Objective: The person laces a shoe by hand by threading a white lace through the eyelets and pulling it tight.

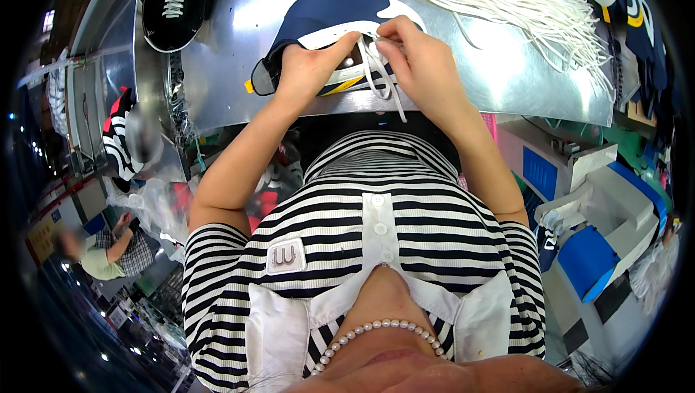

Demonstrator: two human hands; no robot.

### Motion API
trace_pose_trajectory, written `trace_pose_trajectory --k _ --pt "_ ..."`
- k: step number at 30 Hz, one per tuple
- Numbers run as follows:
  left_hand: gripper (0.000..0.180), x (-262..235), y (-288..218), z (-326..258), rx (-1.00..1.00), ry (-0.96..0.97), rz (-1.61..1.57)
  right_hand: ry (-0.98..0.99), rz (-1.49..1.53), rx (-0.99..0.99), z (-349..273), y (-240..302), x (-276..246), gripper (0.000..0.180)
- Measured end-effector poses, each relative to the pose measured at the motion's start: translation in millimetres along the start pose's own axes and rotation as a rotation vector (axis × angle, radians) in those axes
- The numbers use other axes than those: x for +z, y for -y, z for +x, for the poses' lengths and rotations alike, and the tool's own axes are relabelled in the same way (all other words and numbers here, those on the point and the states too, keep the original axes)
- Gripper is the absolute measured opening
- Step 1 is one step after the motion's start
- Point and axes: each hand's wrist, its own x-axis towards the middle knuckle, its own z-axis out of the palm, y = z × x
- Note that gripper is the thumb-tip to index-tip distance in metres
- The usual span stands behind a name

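Lacing under way, by the look of it: navy shoe upper [326, 20] at the near edge of the metal table [239, 52], pinned by the closed left hand [308, 67]. Right hand [420, 60] pinching the white shoelace [376, 74] at the eyelets, ends dangling over the edge. Next, likely a careful threading through the following eyelet, pulled snug without twisting.

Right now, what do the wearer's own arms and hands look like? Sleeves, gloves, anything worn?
Both hands are bare: the left hand and right hand show no gloves, and no rings or watch can be seen. Forearms are uncovered too. The sleeves are short, ending near the elbow, in black and white horizontal stripes matching the shirt, which has a white collar and white buttons.
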Motion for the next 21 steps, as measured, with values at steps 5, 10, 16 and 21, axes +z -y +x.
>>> trace_pose_trajectory --k 5,10,16,21 --pt "0.026 2.0 -4.8 -1.0 -0.045 -0.020 0.036 0.031 -0.117 0.005 7.6 -3.5 1.1 0.016" --pt "0.020 2.4 9.5 -3.8 0.249 0.015 0.088 0.099 -0.156 0.053 23.5 -5.2 7.8 0.022" --pt "0.020 -8.3 1.3 4.1 0.112 0.175 0.070 0.228 -0.313 0.094 40.9 -2.3 18.5 0.024" --pt "0.025 -27.7 -0.8 23.7 -0.131 0.400 -0.122 0.157 -0.130 0.147 43.8 1.8 -24.3 0.021"
